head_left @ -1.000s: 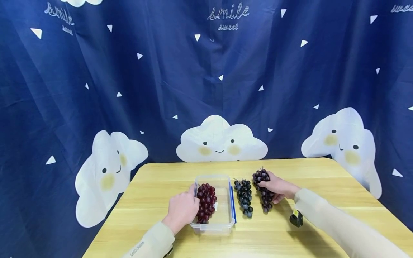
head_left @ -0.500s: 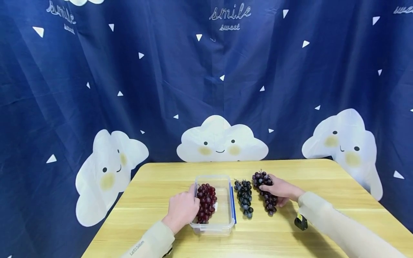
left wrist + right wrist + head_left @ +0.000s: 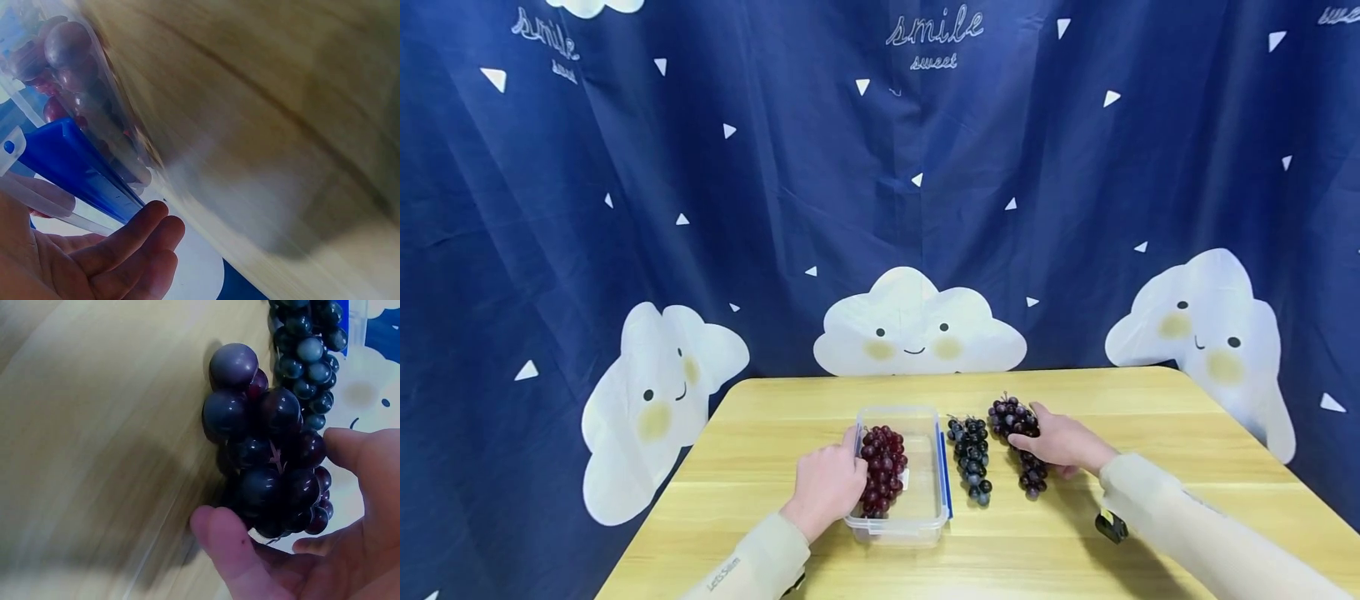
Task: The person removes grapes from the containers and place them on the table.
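Note:
A clear plastic food container (image 3: 922,500) with blue side latches stands mid-table, holding a bunch of red grapes (image 3: 883,471) along its left side. My left hand (image 3: 827,487) grips its left wall at the rim; in the left wrist view the fingers lie outside, by a blue latch (image 3: 75,165). A bunch of dark purple grapes (image 3: 1013,414) lies on the table, right of a bunch of blue-black grapes (image 3: 972,458). My right hand (image 3: 1063,440) is loosely spread about the purple bunch, the thumb (image 3: 344,447) at one side and the fingers (image 3: 228,544) at the other.
The wooden table (image 3: 760,467) ends at a blue curtain (image 3: 775,167) printed with clouds. The blue-black bunch lies close to the container's right latch (image 3: 945,475). A black strap-mounted device (image 3: 1110,527) hangs below the right wrist.
The purple bunch's lower end has shifted slightly right on the table. My right hand has drawn a little to the right, its fingers spreading. The left hand and the container stay put.

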